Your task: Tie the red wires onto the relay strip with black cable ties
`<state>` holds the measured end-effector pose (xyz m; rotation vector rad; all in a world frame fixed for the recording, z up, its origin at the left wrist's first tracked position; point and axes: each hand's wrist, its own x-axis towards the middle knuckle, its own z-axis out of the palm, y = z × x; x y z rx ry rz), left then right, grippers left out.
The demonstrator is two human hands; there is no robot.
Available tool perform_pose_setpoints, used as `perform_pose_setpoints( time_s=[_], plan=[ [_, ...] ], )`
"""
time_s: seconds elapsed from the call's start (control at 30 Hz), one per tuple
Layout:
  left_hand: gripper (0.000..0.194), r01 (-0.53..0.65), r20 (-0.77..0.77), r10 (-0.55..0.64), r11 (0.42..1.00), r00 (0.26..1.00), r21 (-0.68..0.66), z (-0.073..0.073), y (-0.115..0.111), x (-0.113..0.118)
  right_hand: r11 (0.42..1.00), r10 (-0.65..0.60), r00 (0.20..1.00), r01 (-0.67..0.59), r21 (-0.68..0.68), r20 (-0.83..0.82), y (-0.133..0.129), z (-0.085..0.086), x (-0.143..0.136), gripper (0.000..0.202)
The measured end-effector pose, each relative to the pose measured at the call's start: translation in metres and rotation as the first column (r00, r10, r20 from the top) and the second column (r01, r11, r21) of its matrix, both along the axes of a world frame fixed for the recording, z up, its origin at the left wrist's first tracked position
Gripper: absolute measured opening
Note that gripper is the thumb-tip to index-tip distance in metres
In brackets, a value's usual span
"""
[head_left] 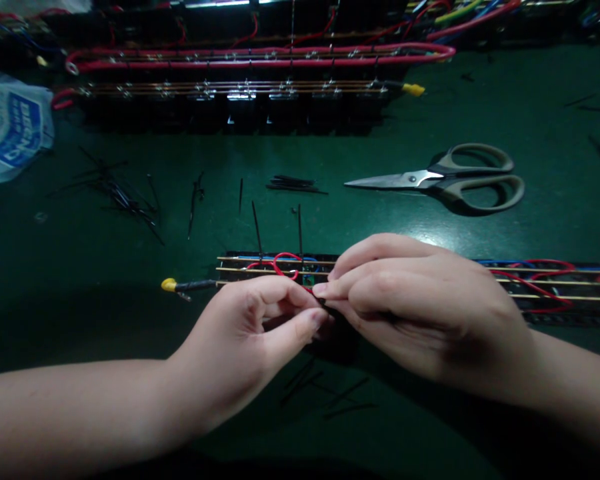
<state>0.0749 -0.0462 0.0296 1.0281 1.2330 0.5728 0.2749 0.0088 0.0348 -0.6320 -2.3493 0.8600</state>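
A long wired assembly (580, 285) with brass-coloured rods and red and blue wires lies across the green table. Over its near edge, my left hand (260, 333) has thumb and fingers pinched together around something small and dark. My right hand (425, 303) meets it from the right, its fingertips also closed at the same spot; what they pinch is too small to name. Two black cable ties (301, 230) stand up from the assembly's far edge, left of my right hand. A yellow-tipped black cable end (180, 285) sticks out at the assembly's left.
Scissors (420, 179) lie beyond my right hand. Loose black ties are piled at the left (120, 193) and centre (296, 184), with several more (350, 397) near me. Larger wired assemblies (240, 100) line the back, beside a plastic bag (15, 127).
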Motion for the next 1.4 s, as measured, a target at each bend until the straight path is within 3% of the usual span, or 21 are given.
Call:
perform_pose_setpoints(
  time_s=[0.27,0.47,0.6,0.77,0.97,1.17,1.4],
  plan=[
    [0.008,-0.023,0.018,0.024,1.000,1.000,-0.003,0.0010,0.0010,0.0002,0.999,0.037,0.999,-0.038,0.021,0.015,0.0014,0.0019,0.0018,0.018],
    [0.009,-0.011,-0.022,0.013,0.996,1.000,0.084,-0.0016,0.0052,-0.0027,0.988,0.061,0.996,-0.069,0.139,0.059,0.0052,-0.0006,-0.0019,0.012],
    [0.010,-0.022,0.006,0.022,0.997,1.000,0.073,-0.0021,0.0056,-0.0024,0.976,0.078,0.993,-0.095,0.198,0.090,0.0081,-0.0039,-0.0029,0.012],
    [0.009,-0.040,0.087,0.040,0.999,0.995,-0.002,0.0001,0.0052,0.0000,0.986,0.081,0.994,-0.090,0.142,0.067,0.0072,-0.0041,-0.0012,0.014],
    [0.015,-0.008,0.000,0.008,0.996,1.000,0.091,-0.0018,0.0043,-0.0037,0.989,0.057,0.997,-0.063,0.134,0.045,0.0056,-0.0051,0.0004,0.015],
    [0.018,-0.006,0.006,0.006,0.995,1.000,0.099,-0.0035,0.0027,-0.0048,0.989,0.040,0.998,-0.046,0.144,0.045,0.0051,-0.0070,0.0011,0.018],
    [0.010,-0.113,0.138,0.101,0.990,0.985,0.085,-0.0009,0.0034,0.0003,0.984,0.030,0.999,-0.037,0.175,0.043,0.0045,-0.0060,-0.0003,0.016]
  ],
)
